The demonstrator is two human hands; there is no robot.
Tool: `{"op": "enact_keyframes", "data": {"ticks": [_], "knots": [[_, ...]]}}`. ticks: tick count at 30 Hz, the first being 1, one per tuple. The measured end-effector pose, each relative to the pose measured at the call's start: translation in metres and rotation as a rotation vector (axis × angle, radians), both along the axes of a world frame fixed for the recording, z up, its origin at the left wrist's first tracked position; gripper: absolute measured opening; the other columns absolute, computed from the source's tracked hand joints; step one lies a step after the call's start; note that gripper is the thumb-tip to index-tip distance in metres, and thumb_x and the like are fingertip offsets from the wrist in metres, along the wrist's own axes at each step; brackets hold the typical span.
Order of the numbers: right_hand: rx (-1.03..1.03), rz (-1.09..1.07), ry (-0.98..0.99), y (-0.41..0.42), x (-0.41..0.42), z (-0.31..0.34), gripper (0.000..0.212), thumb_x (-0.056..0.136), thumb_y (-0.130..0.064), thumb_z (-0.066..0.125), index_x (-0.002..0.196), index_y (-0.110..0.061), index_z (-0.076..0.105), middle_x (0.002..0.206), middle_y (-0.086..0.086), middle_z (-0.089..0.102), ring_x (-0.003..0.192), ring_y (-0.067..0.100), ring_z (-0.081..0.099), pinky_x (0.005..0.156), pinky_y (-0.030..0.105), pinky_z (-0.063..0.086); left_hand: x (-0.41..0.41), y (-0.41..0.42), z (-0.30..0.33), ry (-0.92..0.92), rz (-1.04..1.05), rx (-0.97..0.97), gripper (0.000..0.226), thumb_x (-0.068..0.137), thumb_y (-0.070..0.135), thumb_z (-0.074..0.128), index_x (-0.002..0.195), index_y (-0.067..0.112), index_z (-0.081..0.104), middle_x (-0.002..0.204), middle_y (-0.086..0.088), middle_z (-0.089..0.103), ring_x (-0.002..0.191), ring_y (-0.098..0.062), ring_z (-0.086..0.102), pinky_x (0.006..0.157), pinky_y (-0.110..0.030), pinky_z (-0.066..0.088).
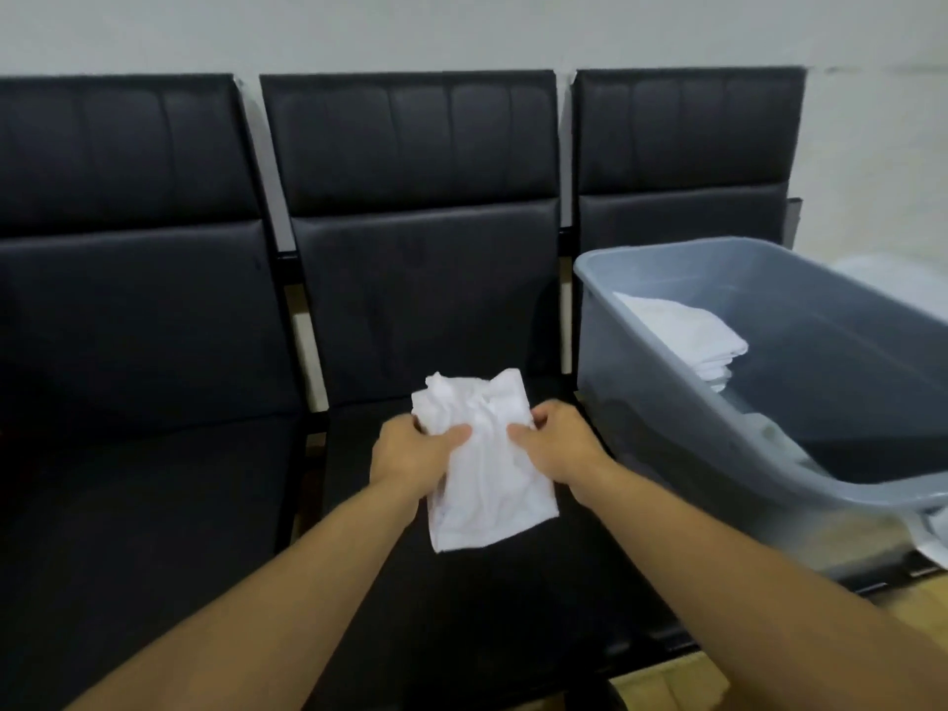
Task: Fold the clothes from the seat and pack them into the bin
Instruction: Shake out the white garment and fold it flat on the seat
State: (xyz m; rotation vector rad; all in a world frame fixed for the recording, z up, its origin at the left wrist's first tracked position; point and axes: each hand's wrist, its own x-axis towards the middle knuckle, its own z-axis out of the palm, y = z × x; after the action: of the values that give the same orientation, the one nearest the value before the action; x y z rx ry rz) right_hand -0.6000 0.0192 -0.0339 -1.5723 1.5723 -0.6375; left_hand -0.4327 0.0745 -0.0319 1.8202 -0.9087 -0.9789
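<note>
- We seem to be in a waiting area rather than a home: a row of three linked black padded vinyl seats [426, 279] stands on a shared dark metal frame [565, 233].
- We see the seats backed against a plain pale painted wall [461, 28], bare of decoration.
- We catch a strip of light wood-toned floor [662, 679] beneath the seats.
- We note a grey translucent plastic bin [667, 413] resting on the right-hand seat, holding folded white cloths [687, 336].

Black padded seats [154, 351] (three abreast), grey bin [667, 402] on right seat
</note>
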Motion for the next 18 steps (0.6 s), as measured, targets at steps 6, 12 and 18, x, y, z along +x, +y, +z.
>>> {"op": "enact_keyframes", "data": {"ticks": [6, 12, 18], "knots": [[-0.215, -0.091, -0.051, -0.005, -0.078, 0.106, 0.026, 0.094, -0.026, 0.065, 0.103, -0.002, 0.065, 0.099, 0.014, 0.068, 0.092, 0.028, 0.064, 0.079, 0.039, 0.051, -0.069, -0.028, 0.098, -0.004, -0.183, -0.210, 0.030, 0.084, 0.031, 0.081, 0.107, 0.016, 0.070, 0.103, 0.001, 0.075, 0.094, -0.017, 0.072, 0.083, -0.041, 0.061], [-0.241, -0.199, -0.006, -0.027, -0.196, 0.157, 0.015, 0.090, -0.022, 0.068, 0.085, -0.015, 0.056, 0.082, 0.009, 0.054, 0.075, 0.020, 0.052, 0.064, 0.031, 0.042, -0.177, -0.070, 0.144, 0.058, -0.332, -0.246, 0.037, 0.083, 0.028, 0.082, 0.115, 0.013, 0.069, 0.107, -0.002, 0.075, 0.097, -0.022, 0.072, 0.088, -0.042, 0.060], [-0.123, -0.320, 0.161, -0.058, -0.285, 0.138, 0.043, 0.091, -0.030, 0.073, 0.123, -0.004, 0.061, 0.116, 0.016, 0.063, 0.102, 0.035, 0.064, 0.086, 0.044, 0.057, -0.270, -0.108, 0.127, -0.025, -0.478, -0.105, 0.006, 0.087, 0.009, 0.063, 0.093, 0.010, 0.061, 0.097, -0.012, 0.070, 0.093, -0.029, 0.072, 0.085, -0.044, 0.062]]}}
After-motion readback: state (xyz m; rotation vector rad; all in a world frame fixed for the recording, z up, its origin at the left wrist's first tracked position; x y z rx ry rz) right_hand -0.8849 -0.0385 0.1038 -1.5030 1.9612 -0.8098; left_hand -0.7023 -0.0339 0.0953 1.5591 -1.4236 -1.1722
